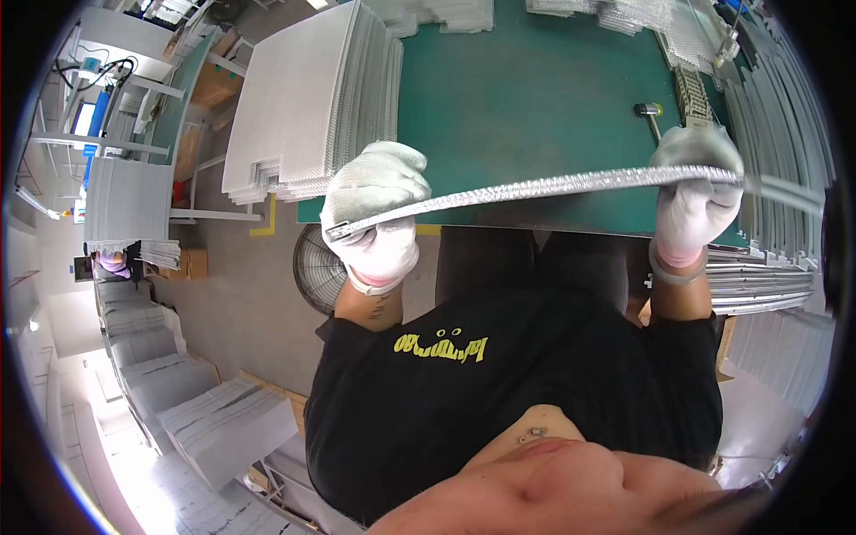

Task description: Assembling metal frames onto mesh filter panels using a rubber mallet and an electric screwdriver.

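A long, thin silver panel (pixel 535 186) with a crinkled, honeycomb-like edge is held across the front of the green table, seen nearly edge-on. White-gloved, my left hand (pixel 374 214) is closed around its left end, where a small dark slot shows. At the other end my right hand (pixel 697 187), also in a white glove, grips the panel from above and below. The panel bows slightly and its right end sits higher than the left. How far its face reaches away from me cannot be made out.
A tall stack of white panels (pixel 290 98) stands left of the green table top (pixel 526 98). A small mallet (pixel 649 111) lies near my right hand beside a beige slotted strip (pixel 692 94). Grey panels (pixel 776 143) line the right side. A round fan (pixel 319 267) stands on the floor.
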{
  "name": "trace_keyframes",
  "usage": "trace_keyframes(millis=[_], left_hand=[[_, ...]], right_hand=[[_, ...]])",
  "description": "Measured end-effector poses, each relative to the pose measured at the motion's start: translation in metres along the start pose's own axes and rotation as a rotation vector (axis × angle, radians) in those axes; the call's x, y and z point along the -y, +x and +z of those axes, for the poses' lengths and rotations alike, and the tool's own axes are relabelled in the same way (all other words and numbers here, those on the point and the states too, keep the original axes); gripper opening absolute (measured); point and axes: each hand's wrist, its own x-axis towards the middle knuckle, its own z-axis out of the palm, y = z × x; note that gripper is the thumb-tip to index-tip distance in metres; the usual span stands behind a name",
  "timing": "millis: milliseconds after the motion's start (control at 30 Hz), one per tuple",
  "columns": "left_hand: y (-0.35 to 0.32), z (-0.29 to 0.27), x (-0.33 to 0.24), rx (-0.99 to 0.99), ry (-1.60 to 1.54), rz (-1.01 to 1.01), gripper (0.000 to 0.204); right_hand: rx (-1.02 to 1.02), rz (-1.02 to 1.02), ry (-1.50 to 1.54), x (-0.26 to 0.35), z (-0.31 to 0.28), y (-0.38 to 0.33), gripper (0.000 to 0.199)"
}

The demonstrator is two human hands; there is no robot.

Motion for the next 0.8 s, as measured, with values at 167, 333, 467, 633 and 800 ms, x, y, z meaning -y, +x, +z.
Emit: trace_keyframes(millis=[167,333,467,633,800], left_hand=[[0.002,0.004,0.010,-0.105,0.183,-0.080,0.007],[0.004,-0.006,0.012,-0.115,0.420,-0.293,0.013],[0.015,-0.001,0.013,-0.087,0.382,-0.222,0.013],[0.038,-0.019,-0.008,0.133,0.188,-0.520,0.007],[0.050,-0.029,-0.012,0.257,0.344,-0.567,0.005]], right_hand=[[-0.088,-0.093,-0.340,0.016,0.011,0.031,0.114],[0.438,0.137,-0.443,0.011,-0.036,0.075,0.063],[0.847,-0.063,-0.617,0.047,-0.038,0.125,0.054],[0.884,-0.033,-0.695,0.067,-0.009,0.142,0.054],[1.183,-0.129,-0.662,0.074,0.001,0.157,0.054]])
